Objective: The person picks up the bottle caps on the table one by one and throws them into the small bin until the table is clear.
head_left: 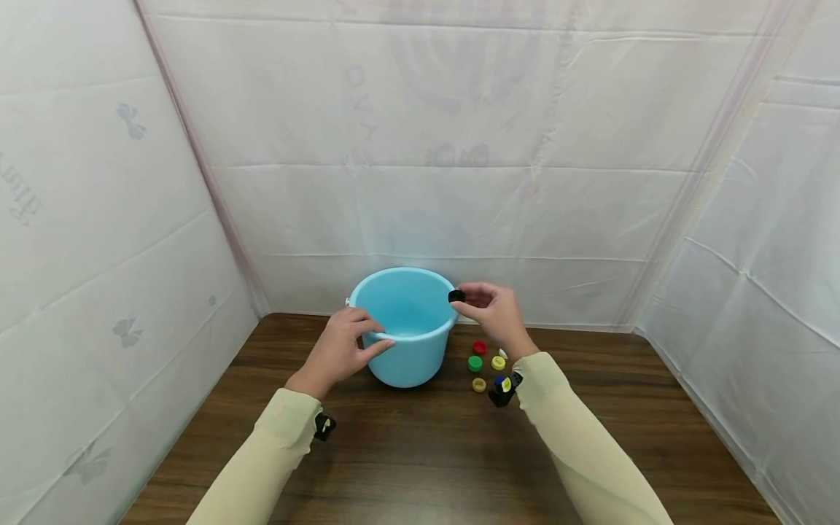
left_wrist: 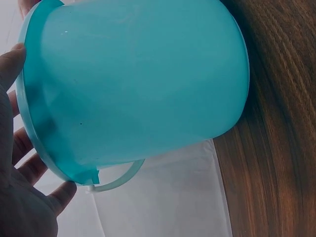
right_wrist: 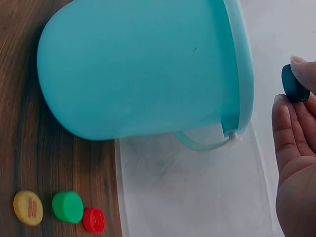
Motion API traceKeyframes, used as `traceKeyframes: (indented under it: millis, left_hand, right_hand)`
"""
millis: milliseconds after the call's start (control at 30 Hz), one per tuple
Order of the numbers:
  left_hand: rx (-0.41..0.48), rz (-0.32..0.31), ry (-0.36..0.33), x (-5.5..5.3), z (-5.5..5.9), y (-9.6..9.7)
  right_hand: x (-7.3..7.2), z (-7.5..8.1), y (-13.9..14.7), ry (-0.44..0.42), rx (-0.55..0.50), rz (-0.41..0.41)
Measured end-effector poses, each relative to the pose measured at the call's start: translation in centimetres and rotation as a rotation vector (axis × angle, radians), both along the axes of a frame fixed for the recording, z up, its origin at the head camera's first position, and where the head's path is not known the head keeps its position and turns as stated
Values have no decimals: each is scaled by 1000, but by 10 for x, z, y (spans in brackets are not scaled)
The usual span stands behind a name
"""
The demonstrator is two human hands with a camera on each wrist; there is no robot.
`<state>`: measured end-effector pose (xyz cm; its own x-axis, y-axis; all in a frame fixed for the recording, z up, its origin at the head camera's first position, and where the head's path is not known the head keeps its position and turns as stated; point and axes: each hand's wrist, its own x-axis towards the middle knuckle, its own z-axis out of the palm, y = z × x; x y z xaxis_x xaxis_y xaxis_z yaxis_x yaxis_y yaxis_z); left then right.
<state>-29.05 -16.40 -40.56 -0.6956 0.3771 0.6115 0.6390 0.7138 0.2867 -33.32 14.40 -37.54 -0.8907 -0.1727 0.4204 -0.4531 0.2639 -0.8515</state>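
A light-blue bucket (head_left: pixel 410 362) stands upright on the wooden table, its mouth facing up. My left hand (head_left: pixel 336 348) grips its near-left rim, thumb outside and fingers over the edge; the left wrist view shows the thumb (left_wrist: pixel 12 64) against the rim. Between thumb and fingertips, my right hand (head_left: pixel 496 315) pinches a black bottle cap (right_wrist: pixel 295 84). It holds the cap at the bucket's right rim in the head view, and slightly above the rim in the right wrist view. The bucket's handle (right_wrist: pixel 202 143) hangs at its far side.
Right of the bucket lie several caps: red (head_left: pixel 480 348), green (head_left: pixel 475 363), yellow (head_left: pixel 499 362), tan (head_left: pixel 479 385), white (head_left: pixel 503 354), and a blue one (head_left: pixel 499 380) partly hidden by the right wrist camera. White sheeting (head_left: pixel 459 219) walls the table's back and sides.
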Motion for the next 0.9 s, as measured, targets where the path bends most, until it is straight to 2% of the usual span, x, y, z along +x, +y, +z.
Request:
traceKeyframes:
  millis: [333,633,900]
  left_hand:
    - [-5,2,-3,1,1,0]
    - [-14,16,-7,2,0,0]
    - [-16,17,-14,1,0,0]
  right_hand:
    - [-8,4,-14,18,-4,7]
    - [-12,4,-25,-18,-29,14]
    - [-14,4,-30,-57,-26,-15]
